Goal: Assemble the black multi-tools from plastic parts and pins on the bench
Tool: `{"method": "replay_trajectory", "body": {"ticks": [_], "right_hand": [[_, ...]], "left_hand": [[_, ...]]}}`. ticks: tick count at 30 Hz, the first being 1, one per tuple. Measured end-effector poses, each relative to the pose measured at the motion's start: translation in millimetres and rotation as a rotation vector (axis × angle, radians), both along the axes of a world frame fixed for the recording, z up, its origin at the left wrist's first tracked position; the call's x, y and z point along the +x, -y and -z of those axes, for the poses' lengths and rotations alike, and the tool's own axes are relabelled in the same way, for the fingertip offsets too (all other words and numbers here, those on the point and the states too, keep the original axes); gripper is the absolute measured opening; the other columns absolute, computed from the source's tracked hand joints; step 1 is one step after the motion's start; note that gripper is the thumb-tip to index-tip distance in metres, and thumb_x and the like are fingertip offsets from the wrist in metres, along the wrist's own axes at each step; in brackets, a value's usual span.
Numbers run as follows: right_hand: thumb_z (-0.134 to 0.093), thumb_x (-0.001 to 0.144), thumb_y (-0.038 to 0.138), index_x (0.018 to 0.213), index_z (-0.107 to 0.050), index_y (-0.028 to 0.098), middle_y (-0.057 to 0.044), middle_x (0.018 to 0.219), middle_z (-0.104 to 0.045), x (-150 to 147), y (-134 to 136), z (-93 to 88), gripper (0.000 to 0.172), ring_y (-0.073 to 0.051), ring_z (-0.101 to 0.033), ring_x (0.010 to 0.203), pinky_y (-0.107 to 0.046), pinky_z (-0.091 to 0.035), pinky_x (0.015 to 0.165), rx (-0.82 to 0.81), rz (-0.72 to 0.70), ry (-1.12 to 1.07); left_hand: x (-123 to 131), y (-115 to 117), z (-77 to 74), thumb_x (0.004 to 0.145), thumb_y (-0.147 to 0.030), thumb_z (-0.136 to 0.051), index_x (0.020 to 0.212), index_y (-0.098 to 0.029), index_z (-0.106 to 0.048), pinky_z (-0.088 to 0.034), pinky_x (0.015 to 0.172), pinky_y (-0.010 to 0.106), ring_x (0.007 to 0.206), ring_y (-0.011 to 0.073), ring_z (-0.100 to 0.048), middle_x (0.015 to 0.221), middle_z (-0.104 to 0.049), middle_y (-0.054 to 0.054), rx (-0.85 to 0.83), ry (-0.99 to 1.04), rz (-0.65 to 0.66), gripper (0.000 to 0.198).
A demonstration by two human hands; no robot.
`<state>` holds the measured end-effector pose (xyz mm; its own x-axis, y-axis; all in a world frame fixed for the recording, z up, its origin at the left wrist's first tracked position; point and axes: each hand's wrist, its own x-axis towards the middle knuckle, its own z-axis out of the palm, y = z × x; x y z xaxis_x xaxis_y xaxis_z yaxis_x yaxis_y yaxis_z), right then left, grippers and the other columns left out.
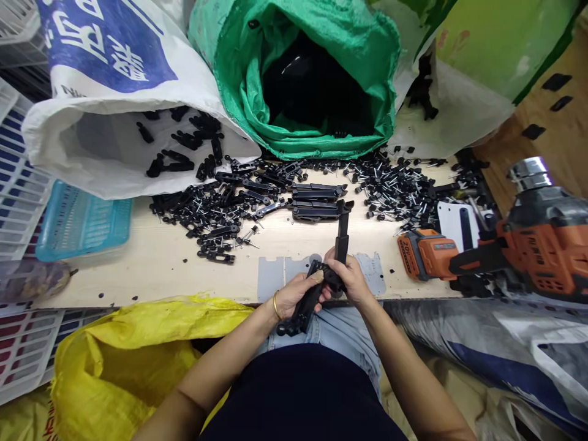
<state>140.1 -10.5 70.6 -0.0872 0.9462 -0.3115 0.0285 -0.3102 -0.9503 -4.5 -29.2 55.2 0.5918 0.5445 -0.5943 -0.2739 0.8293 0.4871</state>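
Note:
Over the front edge of the bench, both hands grip a black jointed plastic bracket [342,236]. My left hand [294,294], with a gold bangle at the wrist, is closed around its lower arm, which slants down toward my lap. Its upright arm rises out of my right hand [351,278], whose fingers wrap the joint. The fingers partly hide that joint. Just beyond, similar black brackets [316,211] lie stacked on the bench. Black-headed screws [395,184] are heaped at the right, and more screws mixed with black arm pieces [220,214] lie at the left.
A white sack [114,147] with black parts and a green sack [229,79] line the back. An orange cordless impact wrench [546,245] lies right. At left are a blue basket [85,220] and, below the bench [160,269], a yellow sack [105,367].

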Motion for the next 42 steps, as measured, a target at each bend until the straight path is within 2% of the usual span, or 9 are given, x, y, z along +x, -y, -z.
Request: {"method": "replay_trajectory", "body": {"ticks": [4,6,10,15,22,28,32,38,42], "right_hand": [[-0.056,0.072,0.044,0.06,-0.046,0.02,0.005,0.05,-0.044,-8,2,7.7,0.03,-0.009,-0.038,0.042,-0.022,-0.033,0.04,-0.112,0.325,-0.073],[-0.058,0.071,0.043,0.058,-0.047,0.019,0.004,0.05,-0.046,-9,2,9.9,0.029,-0.009,-0.041,0.045,-0.022,-0.036,0.044,-0.11,0.378,-0.016],[-0.056,0.072,0.034,0.063,-0.059,0.017,-0.002,0.069,-0.062,-5,1,9.1,0.019,-0.014,-0.057,0.067,-0.025,-0.046,0.065,0.01,0.359,0.045],[-0.056,0.07,0.03,0.069,-0.064,0.017,-0.003,0.071,-0.065,-5,-1,6.8,0.016,-0.017,-0.061,0.072,-0.027,-0.047,0.069,-0.032,0.277,0.088],[-0.055,0.07,0.024,0.071,-0.056,0.019,-0.005,0.088,-0.07,-15,1,-0.7,0.006,-0.017,-0.066,0.074,-0.031,-0.051,0.075,-0.034,0.311,-0.17],[-0.055,0.069,0.023,0.07,-0.055,0.018,-0.006,0.082,-0.071,-21,1,-2.6,0.005,-0.018,-0.065,0.077,-0.034,-0.051,0.078,-0.106,0.344,-0.239],[-0.056,0.068,0.024,0.069,-0.056,0.018,-0.004,0.075,-0.071,-23,1,-3.5,0.005,-0.017,-0.064,0.075,-0.031,-0.05,0.075,-0.115,0.351,-0.222],[-0.062,0.064,0.028,0.07,-0.058,0.018,0.0,0.062,-0.064,-21,2,-9.8,0.013,-0.013,-0.059,0.06,-0.025,-0.047,0.06,-0.275,0.247,-0.339],[-0.065,0.064,0.032,0.071,-0.058,0.018,0.002,0.056,-0.059,-30,11,-8.0,0.017,-0.011,-0.053,0.053,-0.023,-0.043,0.053,-0.311,0.323,-0.329]], "left_hand": [[6,0,-0.9,0.064,-0.056,-0.07,0.084,-0.012,-0.057,-0.044,0.044,0.02,0.05,0.0075,-0.05,0.068,-0.059,0.001,0.163,-0.191,-0.038,0.05],[6,-1,2.4,0.068,-0.053,-0.067,0.087,-0.013,-0.058,-0.045,0.05,0.021,0.055,0.0089,-0.052,0.071,-0.06,0.0,0.316,-0.318,-0.046,0.046],[4,1,10.4,0.077,-0.045,-0.059,0.083,-0.012,-0.061,-0.043,0.059,0.021,0.065,0.0123,-0.054,0.071,-0.06,0.0,0.58,-0.61,-0.065,0.033],[6,6,7.6,0.081,-0.04,-0.056,0.093,-0.013,-0.062,-0.043,0.061,0.023,0.069,0.0151,-0.057,0.075,-0.062,0.001,0.711,-0.727,0.016,0.03],[4,5,-8.6,0.085,-0.039,-0.051,0.103,-0.016,-0.058,-0.045,0.068,0.027,0.072,0.0178,-0.061,0.075,-0.065,0.003,0.771,-0.841,0.047,0.031],[4,2,-16.1,0.084,-0.03,-0.052,0.098,-0.015,-0.056,-0.047,0.069,0.03,0.079,0.0215,-0.063,0.084,-0.066,0.007,0.809,-0.965,0.158,0.021],[5,4,-15.0,0.08,-0.023,-0.055,0.097,-0.014,-0.054,-0.048,0.073,0.034,0.084,0.0251,-0.063,0.089,-0.066,0.01,0.931,-1.093,0.24,0.019],[0,14,-13.6,0.076,-0.018,-0.054,0.11,-0.014,-0.049,-0.051,0.079,0.037,0.089,0.0258,-0.064,0.097,-0.066,0.011,1.053,-1.052,0.319,0.035],[0,24,-18.2,0.076,-0.016,-0.053,0.115,-0.013,-0.046,-0.052,0.08,0.038,0.09,0.0256,-0.064,0.099,-0.065,0.012,1.039,-1.066,0.38,0.039]]}}
